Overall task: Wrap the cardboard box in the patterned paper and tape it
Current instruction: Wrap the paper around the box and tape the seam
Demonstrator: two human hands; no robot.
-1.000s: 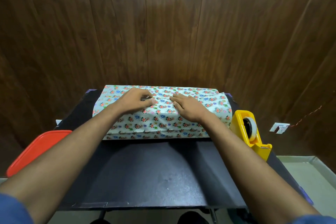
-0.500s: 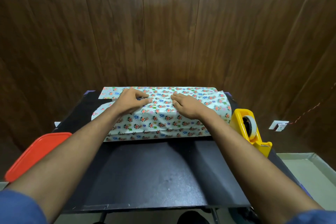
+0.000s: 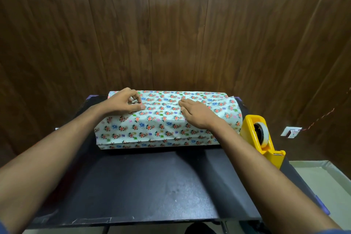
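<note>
both hands on the wrapped box

i see left hand (image 3: 123,101) pinching patterned paper (image 3: 167,125); right hand (image 3: 197,114) pressing it flat, fingers straight.

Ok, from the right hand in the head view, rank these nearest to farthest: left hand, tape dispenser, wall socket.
1. Left hand: on the paper too, just left of the right hand.
2. Tape dispenser: yellow, off the parcel's right end, on the table.
3. Wall socket: far right, past the dispenser, low on the wall.
</note>
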